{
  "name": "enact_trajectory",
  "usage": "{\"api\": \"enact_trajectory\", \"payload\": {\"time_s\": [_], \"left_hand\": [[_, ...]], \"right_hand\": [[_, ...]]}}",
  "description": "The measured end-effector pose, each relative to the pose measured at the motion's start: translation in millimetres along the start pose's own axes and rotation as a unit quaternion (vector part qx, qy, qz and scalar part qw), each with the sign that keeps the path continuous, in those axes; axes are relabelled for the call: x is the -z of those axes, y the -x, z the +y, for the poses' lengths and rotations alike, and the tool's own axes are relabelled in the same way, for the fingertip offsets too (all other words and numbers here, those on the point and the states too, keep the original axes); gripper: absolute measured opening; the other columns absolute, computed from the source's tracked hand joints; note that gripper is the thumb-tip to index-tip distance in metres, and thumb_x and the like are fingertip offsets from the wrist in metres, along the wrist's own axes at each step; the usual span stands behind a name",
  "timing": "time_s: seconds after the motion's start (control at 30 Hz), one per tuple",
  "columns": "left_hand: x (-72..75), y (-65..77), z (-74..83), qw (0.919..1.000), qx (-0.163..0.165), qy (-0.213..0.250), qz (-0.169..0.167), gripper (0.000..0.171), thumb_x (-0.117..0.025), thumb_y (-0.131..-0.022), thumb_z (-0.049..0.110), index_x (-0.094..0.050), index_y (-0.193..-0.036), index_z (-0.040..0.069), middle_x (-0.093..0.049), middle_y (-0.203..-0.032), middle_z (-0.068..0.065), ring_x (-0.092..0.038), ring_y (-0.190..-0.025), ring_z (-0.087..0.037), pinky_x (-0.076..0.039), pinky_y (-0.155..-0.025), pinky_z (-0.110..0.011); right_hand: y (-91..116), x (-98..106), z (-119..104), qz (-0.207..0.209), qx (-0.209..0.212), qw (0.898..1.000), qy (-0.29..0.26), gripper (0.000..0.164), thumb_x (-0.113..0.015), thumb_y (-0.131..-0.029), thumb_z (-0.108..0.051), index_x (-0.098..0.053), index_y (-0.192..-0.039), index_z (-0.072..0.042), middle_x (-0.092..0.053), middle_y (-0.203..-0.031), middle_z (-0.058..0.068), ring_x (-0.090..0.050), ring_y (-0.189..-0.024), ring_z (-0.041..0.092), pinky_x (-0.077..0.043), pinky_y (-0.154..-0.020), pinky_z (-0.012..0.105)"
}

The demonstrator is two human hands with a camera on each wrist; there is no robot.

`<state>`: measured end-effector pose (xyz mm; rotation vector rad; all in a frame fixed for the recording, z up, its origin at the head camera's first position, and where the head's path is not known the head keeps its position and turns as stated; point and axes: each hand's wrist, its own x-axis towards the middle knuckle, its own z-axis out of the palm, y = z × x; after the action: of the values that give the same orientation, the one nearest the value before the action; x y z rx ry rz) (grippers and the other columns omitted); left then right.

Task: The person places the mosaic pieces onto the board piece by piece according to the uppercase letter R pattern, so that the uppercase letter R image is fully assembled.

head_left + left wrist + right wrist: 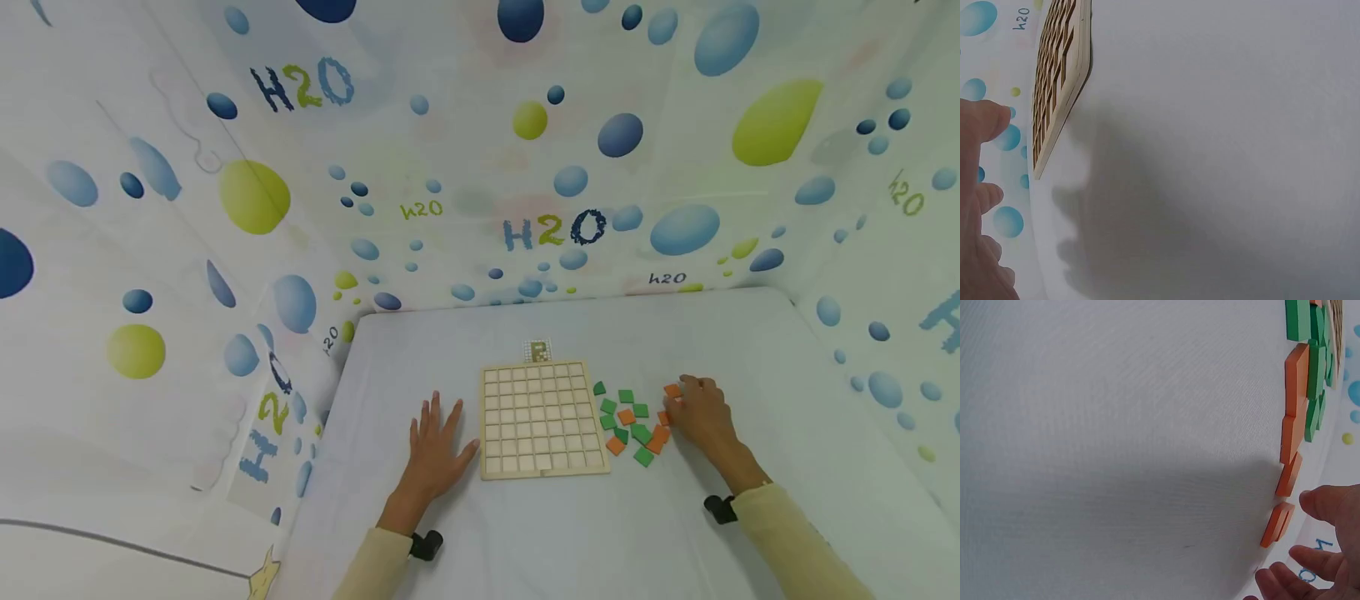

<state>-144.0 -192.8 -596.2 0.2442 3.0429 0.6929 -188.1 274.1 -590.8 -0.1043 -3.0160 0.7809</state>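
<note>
My left hand (pixel 435 458) lies with fingers spread on the white table, its thumb tip right at the left edge of a wooden grid board (pixel 545 473). Only bare compartments show inside the board. On the other side, my right hand (pixel 702 417) hovers around the orange tiles (pixel 1277 525) at the right end of a loose group. In the right wrist view its thumb and fingers stand apart, with nothing between them. Several green tiles (pixel 641 433) and orange tiles are scattered between the board and that hand. Part of an orange tile is hidden behind the right fingers.
A small pattern card (pixel 537 350) lies just behind the board's far edge. White curtains (pixel 465 250) printed with blue and green drops enclose the table (pixel 450 342) at the back and sides. Dark camera straps (pixel 426 546) sit on both wrists.
</note>
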Motion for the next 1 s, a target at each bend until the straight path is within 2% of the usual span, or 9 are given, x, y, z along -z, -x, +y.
{"api": "enact_trajectory", "payload": {"time_s": [0.2, 0.47, 0.77, 1.0], "left_hand": [[-4.0, -6.0, 3.8, 0.9998, -0.013, 0.007, -0.012, 0.069, -0.059, -0.105, 0.043, -0.038, -0.165, 0.016, -0.011, -0.174, -0.027, -0.01, -0.161, -0.051, -0.012, -0.124, -0.073], [-9.7, -9.0, 8.5, 0.9988, -0.031, 0.021, -0.03, 0.06, -0.054, -0.107, 0.039, -0.044, -0.163, 0.019, -0.016, -0.173, -0.027, -0.014, -0.16, -0.05, -0.012, -0.123, -0.074], [-14.1, -5.0, 12.1, 0.9974, -0.018, 0.014, -0.069, 0.056, -0.054, -0.108, 0.036, -0.046, -0.161, 0.02, -0.017, -0.174, -0.024, -0.015, -0.161, -0.047, -0.006, -0.124, -0.073], [-14.7, -2.2, 14.0, 0.9974, -0.02, 0.012, -0.068, 0.057, -0.053, -0.109, 0.035, -0.044, -0.163, 0.02, -0.02, -0.174, -0.023, -0.018, -0.161, -0.046, -0.008, -0.124, -0.073]], "right_hand": [[-6, -2, 3, -0.006, -0.006, 1.0, 0.009, 0.055, -0.063, -0.101, -0.019, -0.048, -0.141, 0.016, -0.046, -0.135, 0.047, -0.049, -0.121, 0.063, -0.047, -0.091, 0.074], [-10, -3, 3, -0.013, -0.009, 1.0, 0.016, 0.046, -0.065, -0.101, -0.015, -0.054, -0.134, 0.015, -0.049, -0.128, 0.044, -0.051, -0.114, 0.06, -0.048, -0.088, 0.07], [-14, -6, 5, -0.013, -0.028, 0.999, 0.018, 0.044, -0.065, -0.101, -0.016, -0.055, -0.132, 0.014, -0.05, -0.127, 0.043, -0.053, -0.114, 0.058, -0.05, -0.088, 0.068], [-16, -8, 5, -0.003, -0.02, 1.0, 0.009, 0.037, -0.062, -0.101, -0.011, -0.058, -0.129, 0.012, -0.052, -0.126, 0.042, -0.054, -0.113, 0.058, -0.05, -0.085, 0.068]]}}
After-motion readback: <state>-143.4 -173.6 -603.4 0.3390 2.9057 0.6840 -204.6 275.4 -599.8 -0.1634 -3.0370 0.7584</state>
